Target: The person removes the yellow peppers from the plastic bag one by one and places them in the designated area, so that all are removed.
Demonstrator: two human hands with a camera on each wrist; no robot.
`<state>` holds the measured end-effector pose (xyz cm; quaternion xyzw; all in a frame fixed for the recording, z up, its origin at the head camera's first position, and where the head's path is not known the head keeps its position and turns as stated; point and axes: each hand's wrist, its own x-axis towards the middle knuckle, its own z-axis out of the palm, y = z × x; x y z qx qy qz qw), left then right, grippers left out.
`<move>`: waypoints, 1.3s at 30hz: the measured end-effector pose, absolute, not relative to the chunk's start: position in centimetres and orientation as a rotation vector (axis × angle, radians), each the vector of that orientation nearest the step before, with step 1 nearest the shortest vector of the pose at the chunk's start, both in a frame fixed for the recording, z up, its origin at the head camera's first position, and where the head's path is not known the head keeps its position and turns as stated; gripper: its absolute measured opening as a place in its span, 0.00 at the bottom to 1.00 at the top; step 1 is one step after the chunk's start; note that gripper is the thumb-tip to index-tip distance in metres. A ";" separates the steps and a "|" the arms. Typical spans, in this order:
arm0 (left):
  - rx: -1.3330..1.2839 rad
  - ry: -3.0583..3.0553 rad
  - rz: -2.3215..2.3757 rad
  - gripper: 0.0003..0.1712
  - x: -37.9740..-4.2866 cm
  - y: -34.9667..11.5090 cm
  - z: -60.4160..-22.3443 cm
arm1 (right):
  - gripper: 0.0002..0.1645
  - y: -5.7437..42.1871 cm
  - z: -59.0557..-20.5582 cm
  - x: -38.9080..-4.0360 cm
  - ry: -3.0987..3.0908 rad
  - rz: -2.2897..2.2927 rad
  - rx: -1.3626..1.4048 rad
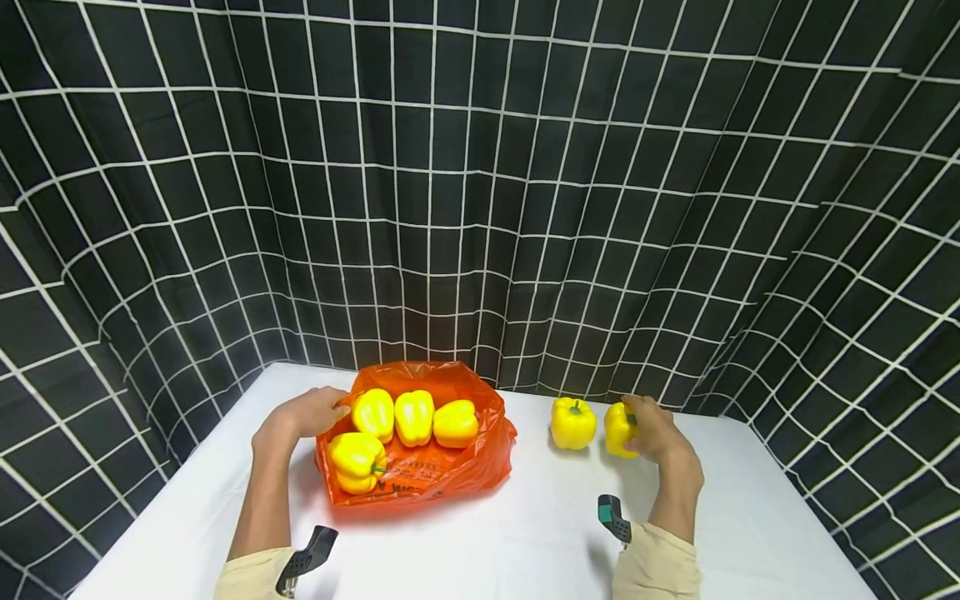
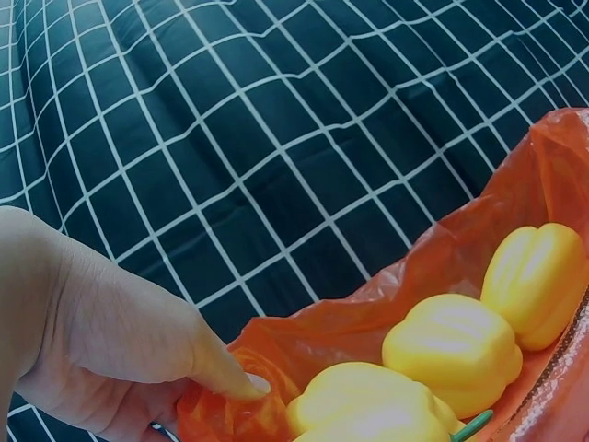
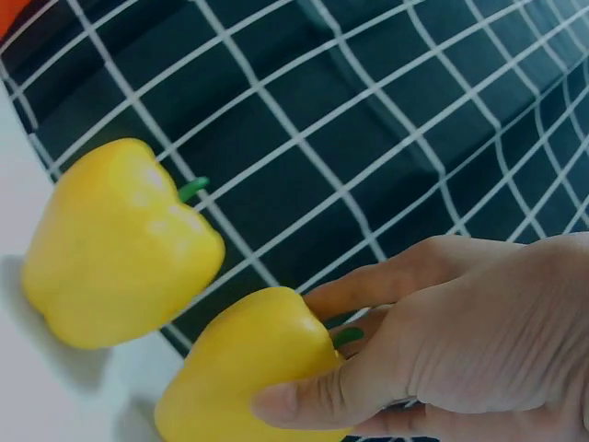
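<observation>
A red plastic bag lies with its mouth spread on the white table, and several yellow bell peppers sit in it. My left hand pinches the bag's left rim between thumb and fingers; the left wrist view shows the thumb pressing the crumpled plastic. On the right, my right hand grips a yellow bell pepper by its stem end, the thumb across its near side. Just left of it stands another yellow bell pepper, untouched, with a green stem.
The white table ends at the back against a black curtain with a white grid, which also rises on both sides. A dark device is strapped at each sleeve cuff.
</observation>
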<state>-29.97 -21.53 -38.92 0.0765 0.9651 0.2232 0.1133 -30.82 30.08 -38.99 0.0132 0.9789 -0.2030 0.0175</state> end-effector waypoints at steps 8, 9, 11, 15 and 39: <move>0.203 2.829 0.653 0.22 -30.1 -21.5 -39.0 | 0.53 29.6 -39.9 -31.9 2.976 -0.625 0.051; 0.201 2.829 0.654 0.22 -30.1 -21.5 -39.0 | 0.53 29.6 -40.0 -31.9 2.972 -0.632 0.057; 0.206 2.832 0.651 0.22 -30.1 -21.5 -39.0 | 0.54 29.5 -39.9 -31.9 2.969 -0.636 0.065; 0.214 2.834 0.653 0.22 -30.0 -21.5 -39.0 | 0.54 29.4 -39.9 -31.8 2.960 -0.640 0.078; 0.249 2.835 0.658 0.20 -29.9 -21.7 -39.0 | 0.63 29.4 -39.0 -31.2 2.894 -0.663 0.064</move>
